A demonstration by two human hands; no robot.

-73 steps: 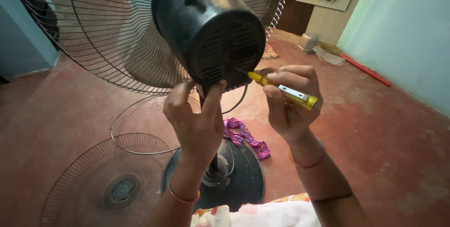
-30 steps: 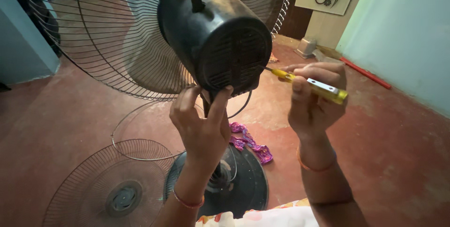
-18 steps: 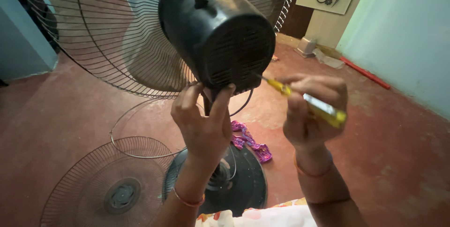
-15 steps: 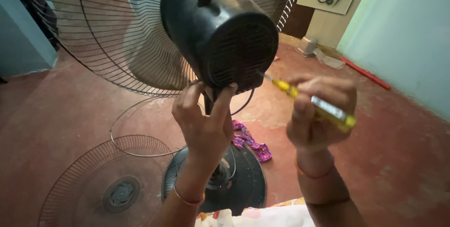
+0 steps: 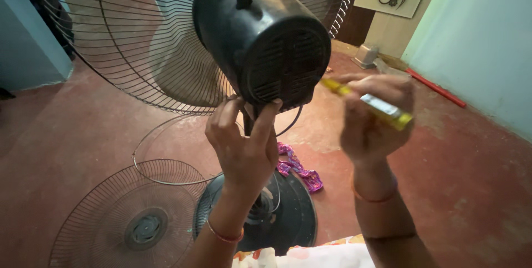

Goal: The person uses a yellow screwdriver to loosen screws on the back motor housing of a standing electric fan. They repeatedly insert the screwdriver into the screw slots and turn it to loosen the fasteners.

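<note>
Above the red floor [image 5: 83, 129], the motor housing [image 5: 266, 41] is steadied by the left hand [image 5: 244, 146], fingers spread against its underside, while the yellow screwdriver [image 5: 368, 102], gripped in the right hand [image 5: 374, 118], could slip off the rear vents if pushed at a slant

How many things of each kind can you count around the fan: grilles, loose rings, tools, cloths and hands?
Grilles: 2, one on the fan, one on the floor
Rings: 1
Screwdrivers: 1
Cloths: 1
Hands: 2, left hand, right hand
Total: 7
</note>
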